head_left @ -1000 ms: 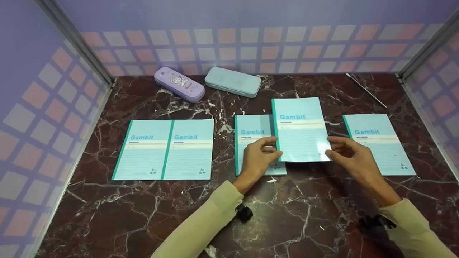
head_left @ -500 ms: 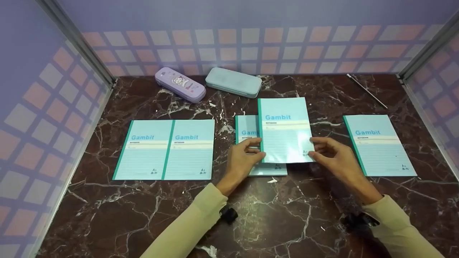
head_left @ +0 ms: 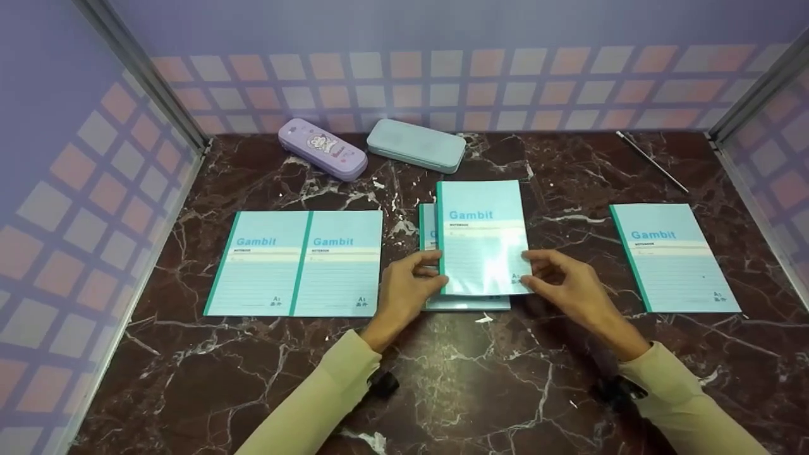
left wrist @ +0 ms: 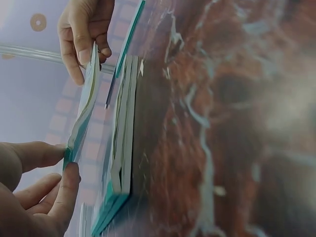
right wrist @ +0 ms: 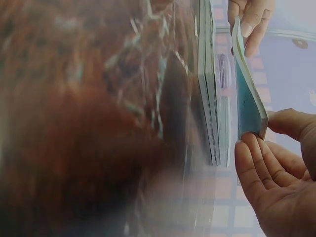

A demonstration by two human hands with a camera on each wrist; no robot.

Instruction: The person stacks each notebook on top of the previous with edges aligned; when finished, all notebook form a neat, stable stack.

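Note:
Between both hands a light blue notebook (head_left: 483,246) with a green spine hangs a little above a stack of notebooks (head_left: 468,304). My left hand (head_left: 406,291) pinches its spine edge, thumb on top and fingers beneath. On the opposite edge, my right hand (head_left: 572,287) pinches it near the lower corner. Both wrist views show a gap between the held notebook (left wrist: 85,111) and the stack (left wrist: 126,123). The cover bows slightly in the right wrist view. Most of the stack is hidden under the held notebook in the head view.
Two notebooks (head_left: 341,265) lie side by side at left. Another notebook (head_left: 676,259) lies at right. Along the back are a purple pencil case (head_left: 323,150), a pale blue pencil case (head_left: 416,146) and a thin pen-like stick (head_left: 652,162). Patterned walls (head_left: 404,82) enclose the marble-look table (head_left: 468,392).
Both hands have carried the notebook leftward from the stack's right side to over it, and slightly toward the person. The other notebooks and the cases stay in place.

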